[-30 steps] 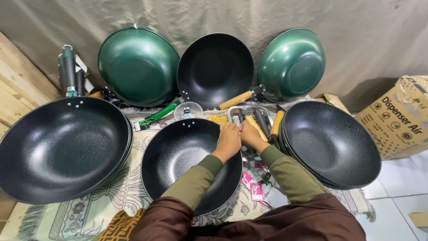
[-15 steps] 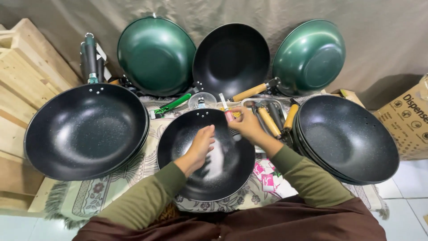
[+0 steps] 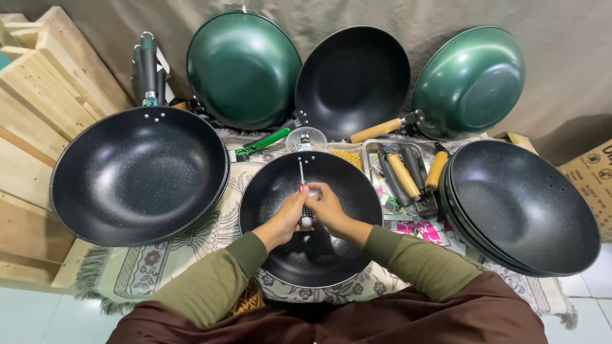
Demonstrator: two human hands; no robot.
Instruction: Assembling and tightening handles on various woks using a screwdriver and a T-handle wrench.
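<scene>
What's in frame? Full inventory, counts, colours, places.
black wok under the hands: 1, speckled black, centre.
screwdriver: 1, metal shaft, held by both hands over that wok.
large black wok: 1, left.
stacked black woks: several, right.
green woks: 2, leaning at back.
leaning black wok: 1, back centre.
metal tray: 1, silver, holds wooden handles.
patterned mat: 1, beneath.
wooden boards: pale, far left.
cardboard box: 1, brown, right edge.
left hand; right hand: olive sleeves.
</scene>
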